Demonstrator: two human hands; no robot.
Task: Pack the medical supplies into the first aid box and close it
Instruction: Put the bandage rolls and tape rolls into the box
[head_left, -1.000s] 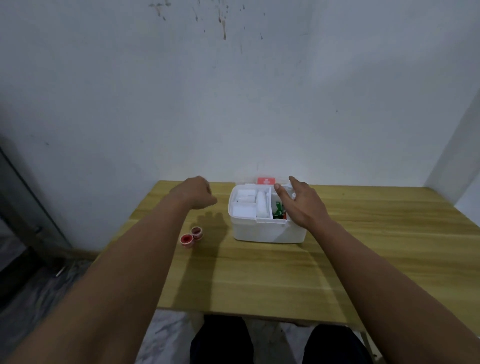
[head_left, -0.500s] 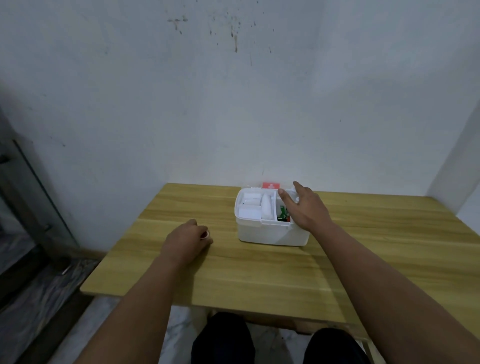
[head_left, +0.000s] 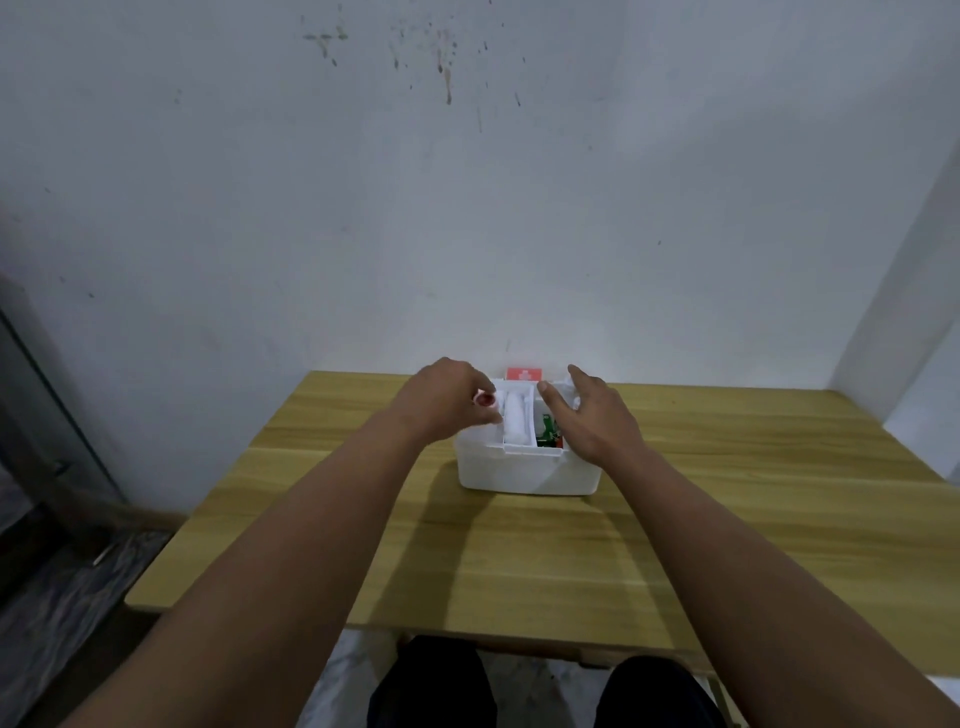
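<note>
A white first aid box (head_left: 524, 473) stands open at the far middle of the wooden table (head_left: 571, 545). Its lid, with a red label (head_left: 523, 373), stands up behind it against the wall. Inside lie a white roll (head_left: 515, 418) in the middle compartment and a green and red packet (head_left: 546, 428) to its right. My left hand (head_left: 447, 400) hovers over the box's left compartment, shut on small red-and-white tape rolls (head_left: 485, 399). Over the right side of the box my right hand (head_left: 592, 415) rests with fingers spread, holding nothing.
A pale wall rises directly behind the table. The table's left edge drops to a dark floor beside a dark panel (head_left: 47, 415). My knees (head_left: 545, 686) show under the near edge.
My left hand went down to the two small tape rolls on the table's left, picked them up and carried them to the box. My right hand stayed at the box.
</note>
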